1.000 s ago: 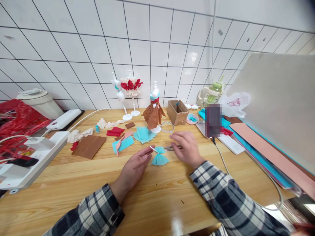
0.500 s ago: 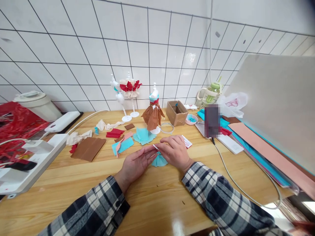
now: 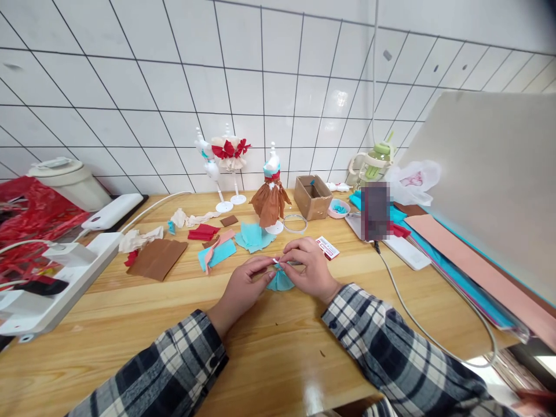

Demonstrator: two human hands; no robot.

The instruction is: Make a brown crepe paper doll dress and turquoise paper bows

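At the middle of the table, my left hand [image 3: 241,285] and my right hand [image 3: 310,270] meet fingertip to fingertip. Both are closed in a pinch on a small white strip [image 3: 275,261], whose ends the fingers partly cover. Just below the fingertips is a gathered light-blue crepe paper piece [image 3: 280,280], spread like a fan. Whether any finger also grips its top edge, I cannot tell. Beyond my hands, a small white dress form [image 3: 272,168] wears a brown paper skirt [image 3: 271,202] with a red and blue top.
Light-blue sheets [image 3: 254,236], red paper [image 3: 203,232] and a brown sheet [image 3: 158,259] lie to the left. Behind stand two more dress forms [image 3: 237,194] and a cardboard box [image 3: 313,200]. A cable [image 3: 417,321] loops on the right; a power strip [image 3: 82,278] lies left.
My left hand has turned from flat with fingers stretched out to a pinch. The white strip is now between the fingertips of both hands.
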